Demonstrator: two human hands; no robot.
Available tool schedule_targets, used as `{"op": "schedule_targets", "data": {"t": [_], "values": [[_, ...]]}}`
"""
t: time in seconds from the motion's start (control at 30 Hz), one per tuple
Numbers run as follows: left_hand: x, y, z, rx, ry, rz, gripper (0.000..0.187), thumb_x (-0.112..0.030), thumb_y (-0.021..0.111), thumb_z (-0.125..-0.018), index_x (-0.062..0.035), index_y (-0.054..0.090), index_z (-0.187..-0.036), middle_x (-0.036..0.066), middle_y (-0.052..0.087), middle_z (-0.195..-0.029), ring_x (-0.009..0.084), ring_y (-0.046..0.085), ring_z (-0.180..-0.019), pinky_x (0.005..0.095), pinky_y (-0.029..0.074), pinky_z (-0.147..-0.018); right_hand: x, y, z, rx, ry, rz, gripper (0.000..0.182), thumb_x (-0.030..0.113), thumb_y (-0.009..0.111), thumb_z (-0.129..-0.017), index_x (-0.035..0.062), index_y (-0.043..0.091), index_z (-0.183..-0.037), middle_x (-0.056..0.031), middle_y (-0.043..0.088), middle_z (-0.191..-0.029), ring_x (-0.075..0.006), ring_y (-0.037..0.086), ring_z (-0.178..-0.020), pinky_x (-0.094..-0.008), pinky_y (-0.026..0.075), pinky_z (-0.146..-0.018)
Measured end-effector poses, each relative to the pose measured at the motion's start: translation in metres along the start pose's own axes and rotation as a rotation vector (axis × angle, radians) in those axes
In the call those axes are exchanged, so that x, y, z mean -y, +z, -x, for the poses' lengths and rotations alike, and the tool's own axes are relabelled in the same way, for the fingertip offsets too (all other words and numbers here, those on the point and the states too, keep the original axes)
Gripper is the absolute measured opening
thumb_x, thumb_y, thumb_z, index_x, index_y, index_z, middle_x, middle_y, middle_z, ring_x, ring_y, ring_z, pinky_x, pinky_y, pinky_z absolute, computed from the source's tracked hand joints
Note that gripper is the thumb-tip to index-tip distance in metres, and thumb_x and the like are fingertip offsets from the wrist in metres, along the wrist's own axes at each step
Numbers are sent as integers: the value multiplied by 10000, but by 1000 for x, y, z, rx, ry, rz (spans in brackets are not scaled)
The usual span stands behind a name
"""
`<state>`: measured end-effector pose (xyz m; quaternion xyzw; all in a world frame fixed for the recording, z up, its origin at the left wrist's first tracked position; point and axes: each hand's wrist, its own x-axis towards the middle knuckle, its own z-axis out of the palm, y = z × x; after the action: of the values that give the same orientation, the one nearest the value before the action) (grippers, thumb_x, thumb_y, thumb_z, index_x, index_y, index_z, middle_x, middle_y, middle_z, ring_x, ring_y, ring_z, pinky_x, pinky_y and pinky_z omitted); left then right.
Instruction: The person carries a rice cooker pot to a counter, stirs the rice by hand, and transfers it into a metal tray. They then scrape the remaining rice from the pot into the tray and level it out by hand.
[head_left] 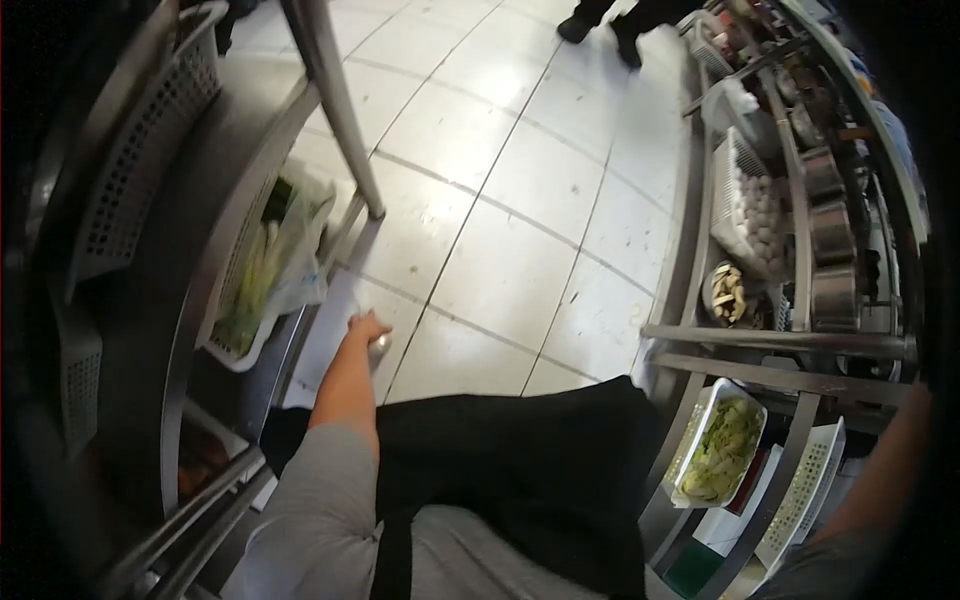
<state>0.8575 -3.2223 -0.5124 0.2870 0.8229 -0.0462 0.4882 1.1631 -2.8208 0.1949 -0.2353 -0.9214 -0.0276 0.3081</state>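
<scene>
My left hand (369, 326) hangs low over the white tiled floor, at the end of a bare forearm and grey sleeve. Its fingers are loosely bent and a little apart, with nothing visible in them. Nearest to it, on the left, is a white basket (243, 360) on a low shelf, holding long green vegetables (255, 275) and a clear plastic bag (305, 250). My right forearm (885, 465) reaches up along the right edge of the view, beside the steel rack. The right hand itself lies beyond the dark border of the picture.
At the right, a steel rack (780, 343) carries a basket of white eggs or similar round items (757, 222), a bowl of cut pieces (728, 295) and metal containers (832, 235). Below sits a basket of leafy greens (725, 450). A person's dark shoes (625, 45) stand ahead.
</scene>
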Motion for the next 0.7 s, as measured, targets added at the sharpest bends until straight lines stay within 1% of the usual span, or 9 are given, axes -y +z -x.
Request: {"op": "schedule_targets", "data": {"t": [0.07,0.17,0.27,0.3,0.33,0.4,0.5,0.6,0.7], "values": [[17,35,-30,-86,51,226,772,-532,666,-732,18,498,-1248,170,494,-1302,312,469,-1180,483,321,-990,14,-1,-9,-52,-37,-39,439,243,687,-735,137,489,-1112,-150,604,-859,-321,611,-792,-398,498,-728],[-27,32,55,180,-192,582,650,-471,665,-783,-26,493,-1225,205,510,-1214,368,529,-984,546,445,-729,39,-13,-28,-162,-105,-117,432,225,693,-731,142,490,-1102,-142,607,-841,-314,617,-771,-395,503,-712],[-62,24,147,373,-298,1077,962,-483,691,-761,55,210,-1397,242,206,-1467,442,271,-1305,590,317,-962,74,-23,-54,-261,-223,-204,426,207,699,-726,146,490,-1092,-135,611,-822,-308,624,-750,-393,508,-696],[-38,56,103,418,-361,1069,960,-462,699,-763,97,215,-1376,247,206,-1466,426,254,-1321,582,311,-975,90,-25,-64,-295,-272,-249,425,201,701,-725,148,490,-1089,-132,612,-816,-305,626,-743,-392,510,-691],[-73,17,163,321,-456,1048,851,-423,688,-790,58,288,-1366,241,322,-1417,397,431,-1201,535,392,-902,107,-25,-73,-319,-310,-298,423,195,704,-723,149,490,-1086,-130,614,-810,-303,628,-736,-391,512,-686],[-73,10,172,101,-253,1077,769,-377,709,-780,22,369,-1343,242,444,-1322,380,358,-1261,512,357,-947,134,-35,-92,-392,-384,-398,421,184,708,-720,152,490,-1079,-124,616,-798,-299,632,-722,-389,515,-676],[-106,-70,243,78,75,1072,590,-319,690,-807,-4,496,-1267,168,392,-1352,250,419,-1170,338,336,-998,174,-53,-125,-477,-480,-561,418,166,714,-716,156,491,-1069,-117,620,-779,-292,638,-701,-386,520,-660],[-149,-133,330,-325,482,785,527,-294,658,-830,-70,496,-1278,124,385,-1273,226,377,-1173,335,374,-932,208,-72,-145,-466,-532,-744,416,148,720,-712,161,491,-1059,-109,624,-761,-285,645,-680,-384,525,-644],[-191,-181,467,-392,833,315,563,-265,671,-810,-1,478,-1269,135,355,-1237,293,378,-1206,355,318,-1038,226,-107,-140,-229,-433,-929,394,119,735,-708,147,476,-1003,-126,630,-772,-282,660,-717,-385,525,-687]]}}
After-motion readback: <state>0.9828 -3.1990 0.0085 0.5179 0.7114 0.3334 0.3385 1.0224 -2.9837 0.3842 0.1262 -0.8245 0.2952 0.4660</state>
